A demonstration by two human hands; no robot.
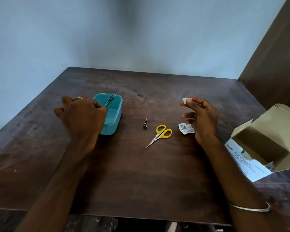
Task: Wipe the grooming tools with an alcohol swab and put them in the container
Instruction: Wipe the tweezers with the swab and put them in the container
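Tweezers (pixel 110 99) are hanging over the teal container (pixel 115 114), because you are pinching their near end in your closed left hand (pixel 84 116) to lower them in. Your right hand (pixel 202 118) is pinching the white swab (pixel 185 100) between thumb and forefinger, keeping it off the table (pixel 141 173) for the next tool. Nail clipper (pixel 145 123) and yellow scissors (pixel 160 133) are lying between your hands, apparently unwiped, beside the torn wrapper (pixel 185 129) and open swab box (pixel 264 148).

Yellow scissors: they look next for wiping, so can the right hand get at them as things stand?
Probably yes. The yellow scissors lie in the open on the table, with bare wood between them and the right hand, though its fingertips already pinch the alcohol swab.
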